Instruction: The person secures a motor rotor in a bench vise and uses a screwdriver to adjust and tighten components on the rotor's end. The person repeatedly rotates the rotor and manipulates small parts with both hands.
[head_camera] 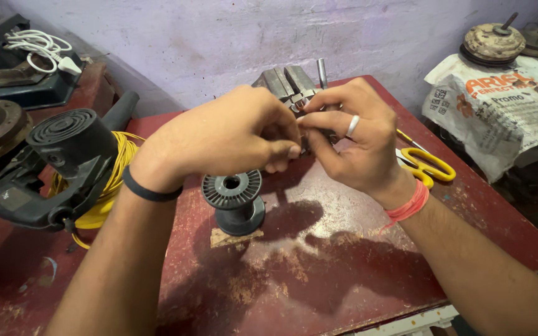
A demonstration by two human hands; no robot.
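Observation:
My left hand [225, 137] and my right hand [353, 134] meet over the middle of a worn red table [344, 261], fingertips pinched together on something small that the fingers hide. A grey metal vise [284, 82] sits right behind the fingers. A black band is on the left wrist; red thread and a ring are on the right hand. A dark empty wire spool [235, 199] stands upright on the table just below the left hand.
Yellow-handled scissors [428, 163] lie right of my right hand. A black power tool [57, 168] with a yellow cord [116, 168] lies at left. A cloth-covered stand [499, 106] with round metal parts is at right; a white cable [38, 48] rests far left.

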